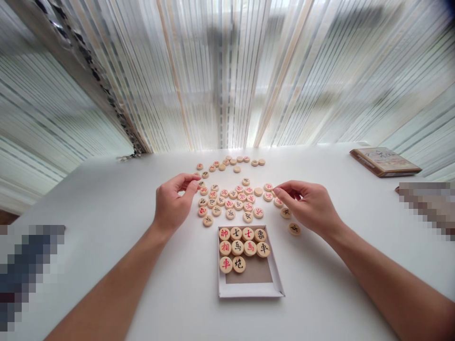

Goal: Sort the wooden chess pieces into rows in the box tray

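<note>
Round wooden Chinese chess pieces (229, 204) with red or black characters lie scattered over the white table. My left hand (175, 196) is at their left edge, fingers loosely curled, with a small gap between thumb and index fingertip. Just beside those fingertips is a black-marked piece (201, 183). My right hand (308, 204) hovers at the right edge, its thumb tip close to a red-marked piece (268, 187); its other fingertips are partly hidden. I see no piece held in either hand. Nearer me, a shallow white box (249, 290) holds several pieces in rows, characters up.
A flat brown box with a picture (386, 162) lies at the back right. Two pixelated patches cover things at the left and right table sides. Striped curtains (227, 76) hang behind the table, with a beaded cord (103, 85) at the left.
</note>
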Tool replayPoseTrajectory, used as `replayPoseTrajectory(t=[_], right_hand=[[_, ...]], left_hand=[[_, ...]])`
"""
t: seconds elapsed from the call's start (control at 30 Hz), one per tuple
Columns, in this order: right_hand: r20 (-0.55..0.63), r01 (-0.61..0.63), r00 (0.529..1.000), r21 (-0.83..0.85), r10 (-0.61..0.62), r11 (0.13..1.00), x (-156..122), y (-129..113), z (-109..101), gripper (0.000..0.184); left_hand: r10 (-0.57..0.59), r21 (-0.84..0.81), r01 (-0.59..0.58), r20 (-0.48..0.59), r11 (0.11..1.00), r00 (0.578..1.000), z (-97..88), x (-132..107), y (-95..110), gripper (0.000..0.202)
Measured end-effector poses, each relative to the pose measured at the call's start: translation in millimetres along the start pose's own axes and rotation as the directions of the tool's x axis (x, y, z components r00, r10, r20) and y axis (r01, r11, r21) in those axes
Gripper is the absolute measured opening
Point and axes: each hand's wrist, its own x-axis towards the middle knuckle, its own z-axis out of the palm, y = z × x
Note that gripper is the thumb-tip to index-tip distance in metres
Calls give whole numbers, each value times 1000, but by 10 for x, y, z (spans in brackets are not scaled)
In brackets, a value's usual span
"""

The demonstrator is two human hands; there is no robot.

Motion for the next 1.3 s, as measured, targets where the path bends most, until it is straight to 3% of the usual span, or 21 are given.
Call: replayPoseTrajectory(t=[0.53,0.9,1.3], right_hand=[[17,-10,1000,-58,11,998,-4,20,-3,31],[8,11,1000,-71,-11,997,-10,21,2,31],[21,29,999,-72,-27,997,-15,8,-9,30]], left_hand=[[-19,60,20,-20,998,1000,-39,69,-84,24],[-57,267,-17,265,964,962,-44,31,-35,13],[-130,325,-13,413,946,901,-97,2,-16,21]])
